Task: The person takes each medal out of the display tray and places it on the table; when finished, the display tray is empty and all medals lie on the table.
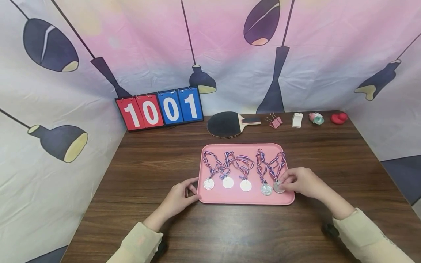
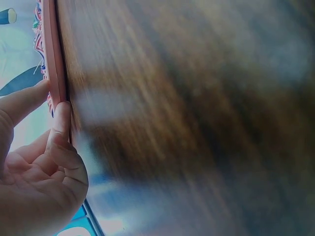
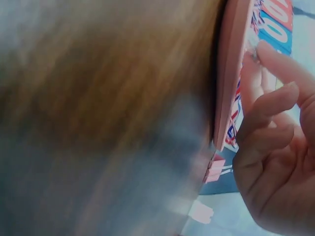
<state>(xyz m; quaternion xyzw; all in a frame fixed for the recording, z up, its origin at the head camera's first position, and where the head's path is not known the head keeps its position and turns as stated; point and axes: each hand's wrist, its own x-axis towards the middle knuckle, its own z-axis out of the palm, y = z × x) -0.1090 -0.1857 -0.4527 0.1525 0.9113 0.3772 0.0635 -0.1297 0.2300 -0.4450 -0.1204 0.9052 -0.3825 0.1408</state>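
A pink tray (image 1: 230, 199) lies on the wooden table, bearing several silver medals with striped ribbons in a row. My left hand (image 1: 181, 193) holds the tray's near left corner; in the left wrist view its fingertips (image 2: 62, 115) meet the rim and end. Over the tray's right edge, my right hand (image 1: 300, 182) pinches the rightmost medal (image 1: 279, 187) between thumb and finger, partly covering it. Close beside that medal lies another medal (image 1: 266, 189). Further left are a medal (image 1: 245, 185), a medal (image 1: 228, 182) and the leftmost medal (image 1: 208, 183).
Behind the tray, a flip scoreboard (image 1: 161, 109) reading 1001 leans at the back left. A black table tennis bat (image 1: 225, 125), a pink binder clip (image 1: 275, 121), a white block (image 1: 297, 120), a small figurine (image 1: 316, 118) and a red duck (image 1: 339, 117) line the back edge.
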